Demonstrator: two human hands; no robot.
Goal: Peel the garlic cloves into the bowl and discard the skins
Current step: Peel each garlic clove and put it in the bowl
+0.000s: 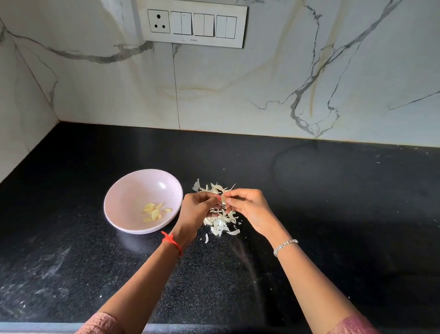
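A pale pink bowl [131, 193] sits on the black counter with several peeled yellow garlic cloves [154, 212] in it. To its right lies a heap of white garlic skins [220, 224]. Above that heap my left hand [197, 211] and my right hand [248, 209] meet, and both pinch one small garlic clove [223, 199] between their fingertips. The clove is mostly hidden by the fingers. A red thread circles my left wrist, and a silver bracelet my right.
The black granite counter [343, 204] runs to a marble wall at the back and on the left. A switch panel [190, 21] is mounted on the back wall. The counter's front edge lies near my elbows.
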